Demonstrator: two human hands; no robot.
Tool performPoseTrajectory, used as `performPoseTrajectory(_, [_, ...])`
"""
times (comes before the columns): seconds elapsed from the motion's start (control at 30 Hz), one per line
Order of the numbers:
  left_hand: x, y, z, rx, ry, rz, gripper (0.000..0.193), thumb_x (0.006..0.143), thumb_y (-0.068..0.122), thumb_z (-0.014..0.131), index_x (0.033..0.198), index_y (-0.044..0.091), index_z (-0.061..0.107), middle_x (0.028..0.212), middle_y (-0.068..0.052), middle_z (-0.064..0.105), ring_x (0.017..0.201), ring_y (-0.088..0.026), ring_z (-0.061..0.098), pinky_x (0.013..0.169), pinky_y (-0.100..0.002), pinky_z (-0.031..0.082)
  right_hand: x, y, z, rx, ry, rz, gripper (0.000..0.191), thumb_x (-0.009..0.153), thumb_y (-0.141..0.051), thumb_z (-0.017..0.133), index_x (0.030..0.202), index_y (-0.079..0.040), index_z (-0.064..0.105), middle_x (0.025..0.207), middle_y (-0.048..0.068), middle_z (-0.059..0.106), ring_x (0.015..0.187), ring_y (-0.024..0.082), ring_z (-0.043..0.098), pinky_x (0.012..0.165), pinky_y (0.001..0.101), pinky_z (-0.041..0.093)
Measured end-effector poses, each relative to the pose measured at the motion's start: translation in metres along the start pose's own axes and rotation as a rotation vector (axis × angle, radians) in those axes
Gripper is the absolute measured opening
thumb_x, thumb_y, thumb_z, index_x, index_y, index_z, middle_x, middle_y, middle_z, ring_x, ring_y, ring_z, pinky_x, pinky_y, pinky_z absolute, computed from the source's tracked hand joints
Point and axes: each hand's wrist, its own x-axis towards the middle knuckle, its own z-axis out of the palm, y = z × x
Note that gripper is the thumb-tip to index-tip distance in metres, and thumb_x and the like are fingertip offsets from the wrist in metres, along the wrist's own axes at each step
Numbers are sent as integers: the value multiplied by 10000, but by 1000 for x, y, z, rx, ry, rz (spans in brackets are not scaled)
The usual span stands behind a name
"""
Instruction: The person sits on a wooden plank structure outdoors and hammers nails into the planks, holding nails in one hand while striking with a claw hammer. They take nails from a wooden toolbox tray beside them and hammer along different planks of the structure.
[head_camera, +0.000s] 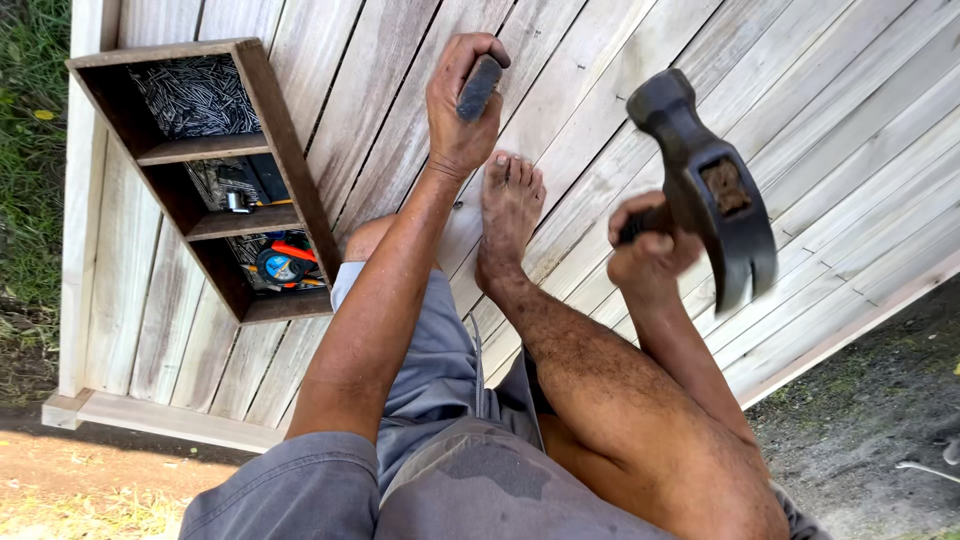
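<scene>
Nearest to my cam: grey shorts and a bent bare leg, foot (510, 205) planted flat on the timber panel (620, 90).

My right hand (648, 250) is closed tight round the handle of a claw hammer (712, 190), raised above the boards, head blurred, claw pointing down-right. I'd judge it head-heavy w/ a stiff steel head; the grip sits low on the handle, which looks right for leverage. The handle itself is mostly hidden by the fist, so can't tell if it's rubber or wood.

My left hand (458, 100) is closed round a short dark cylindrical tool (480, 87), prob. a punch or nail set, held against the boards just beyond the toes. Looks stiff, small, easy to pinch mid-shaft. Its tip is hidden by the palm, so can't tell what it bears on.

Obstructions: foot is just beside the left hand, so toes and knuckles both sit near the strike line.

Farther left, lying on the panel: an open wooden tool box (275, 130) w/ three compartments, far one full of nails (195, 95), middle one w/ small hardware, near one w/ a tape measure (283, 266). Well apart from both hands. Grass (30, 120) beyond the panel's left edge.
</scene>
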Motion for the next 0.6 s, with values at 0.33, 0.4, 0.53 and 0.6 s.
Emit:
performPoseTrajectory(0.33, [-5,7,10,-2,-2,15,395,726,-170,514,1041,54,598,1032,-77,621,965,-257,632,904,-316,522,29,34,-4,-685,-103,139,416,1122,-447,524,1064,-53,644,694,47,630,612,171,655,563,378,511])
performPoseTrajectory(0.4, [-1,6,7,5,-16,-14,402,716,-164,505,1040,55,599,1026,-75,623,958,-250,638,906,-317,526,27,26,-9,-467,-36,36,457,1058,-495,527,1042,-52,634,707,73,611,598,170,618,550,363,498])
performPoseTrajectory(0.53, [-3,5,2,3,-20,-6,412,725,-173,521,1060,57,593,1037,-81,617,969,-249,632,910,-314,525,30,50,6,-564,-60,-462,299,1076,-338,543,940,-74,582,732,136,638,647,271,644,573,378,512])
performPoseTrajectory(0.6, [-1,7,3,19,-17,-7,417,706,-174,514,1040,65,591,1025,-78,618,975,-251,639,911,-318,527,47,61,14,-819,-147,-378,265,1143,-244,550,953,-62,591,718,134,646,654,314,657,580,395,506])
